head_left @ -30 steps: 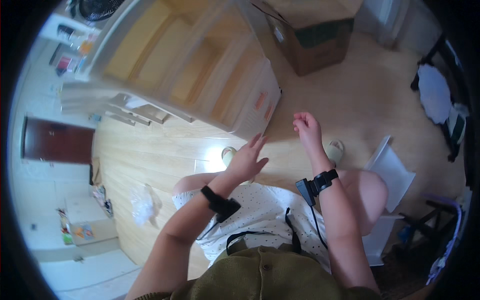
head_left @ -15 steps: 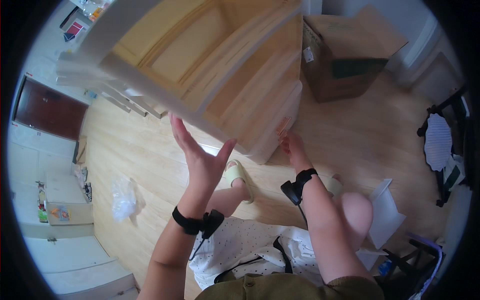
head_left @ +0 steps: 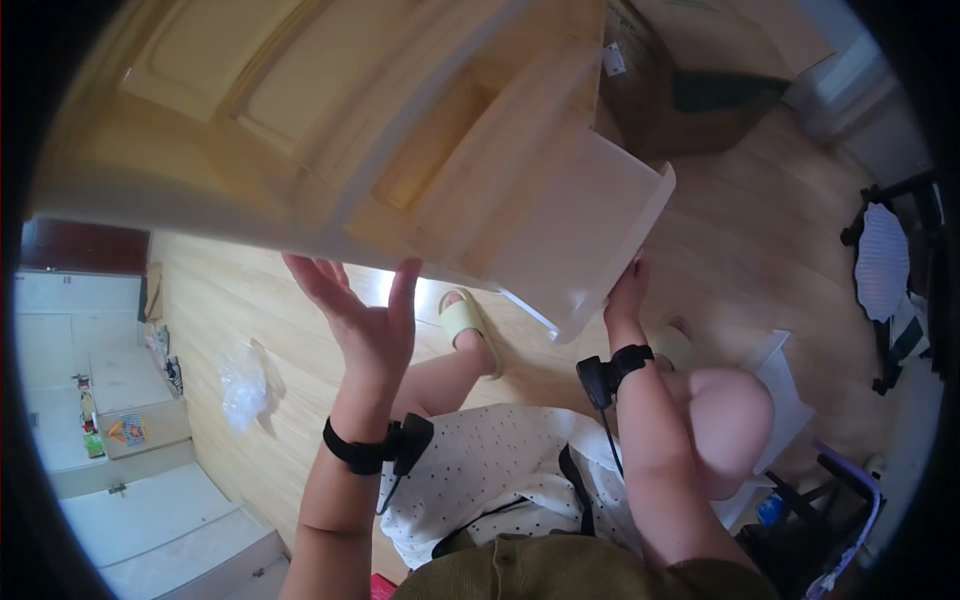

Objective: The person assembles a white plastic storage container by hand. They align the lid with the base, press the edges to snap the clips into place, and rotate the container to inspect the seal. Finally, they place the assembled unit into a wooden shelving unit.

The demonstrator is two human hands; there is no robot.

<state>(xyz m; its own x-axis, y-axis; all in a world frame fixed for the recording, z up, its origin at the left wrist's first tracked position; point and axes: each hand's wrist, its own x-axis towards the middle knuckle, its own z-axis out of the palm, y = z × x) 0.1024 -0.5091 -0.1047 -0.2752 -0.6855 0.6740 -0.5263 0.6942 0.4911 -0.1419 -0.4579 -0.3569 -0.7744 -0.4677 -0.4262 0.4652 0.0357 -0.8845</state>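
Observation:
A large plastic drawer cabinet (head_left: 300,130) with yellowish translucent panels fills the upper left, tilted toward me. From its lower right end a white drawer (head_left: 580,210) sticks out partway. My left hand (head_left: 365,315) has its fingers and thumb spread against the cabinet's near edge, palm up, the fingertips partly hidden at that edge. On the right, my right hand (head_left: 627,290) is closed at the drawer's outer front edge, with some of its fingers hidden behind it. Both wrists wear black straps with small devices.
An open cardboard box (head_left: 690,90) stands behind the cabinet on the right. A clear plastic bag (head_left: 243,385) lies on the wooden floor at left. White panels (head_left: 785,400) lie by my right knee, near a black chair (head_left: 835,530). White cupboards (head_left: 150,510) line the left side.
The drawer has come out of the cabinet toward the right, with my right hand moving at its edge. The cabinet has tilted and come closer in view; my left hand has shifted slightly left.

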